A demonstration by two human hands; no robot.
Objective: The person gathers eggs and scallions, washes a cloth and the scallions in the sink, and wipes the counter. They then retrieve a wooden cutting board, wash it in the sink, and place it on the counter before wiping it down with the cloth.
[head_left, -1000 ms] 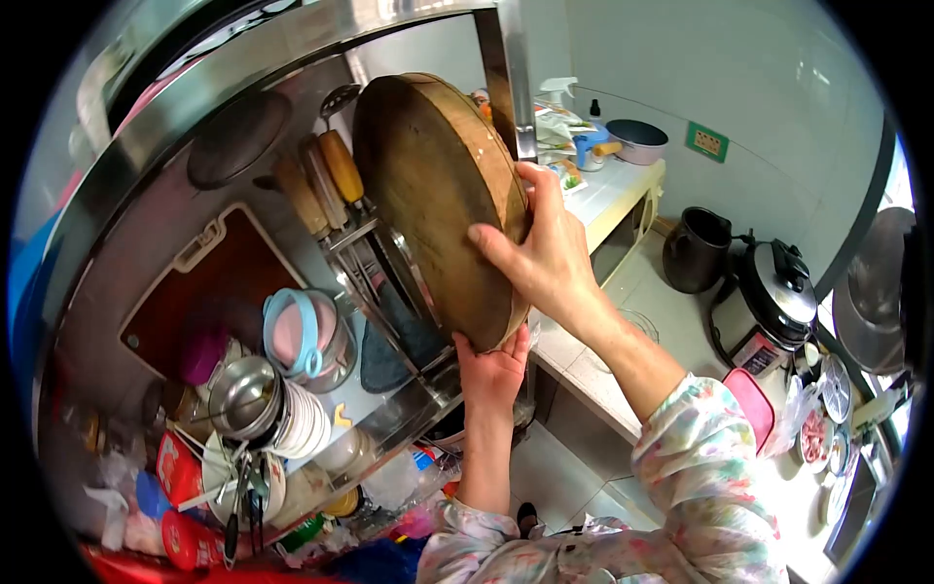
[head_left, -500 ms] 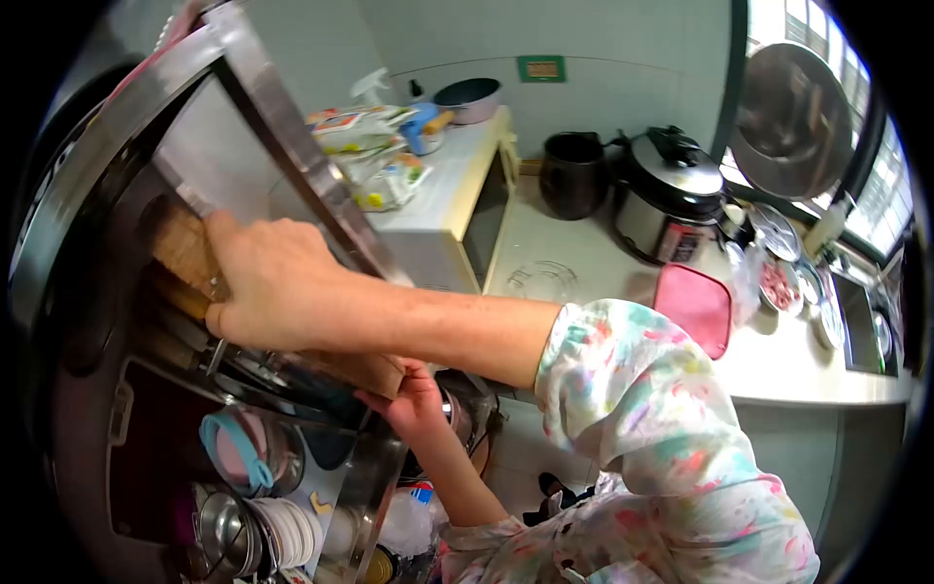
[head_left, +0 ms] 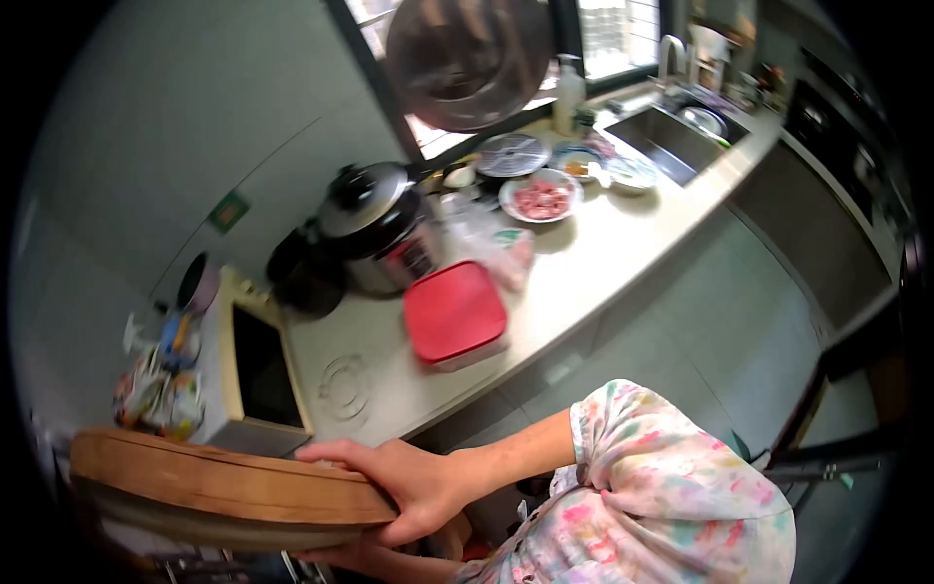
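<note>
Lower left: thick wooden board [head_left: 233, 482], right hand [head_left: 418, 487] at its right end, fingers clamped on it. Left hand [head_left: 365, 557] below, fingers' state can't tell. Red-lidded container [head_left: 455, 313] mid-frame.

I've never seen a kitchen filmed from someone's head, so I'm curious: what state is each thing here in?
Round wooden board, held, rim toward the camera
Right hand, closed on the board's edge
Left hand, low by the board, partly hidden
Microwave, shut
Cooker, closed
Plastic box, covered
Meat, in pieces, uncovered
Tap, on or off unclear
</note>
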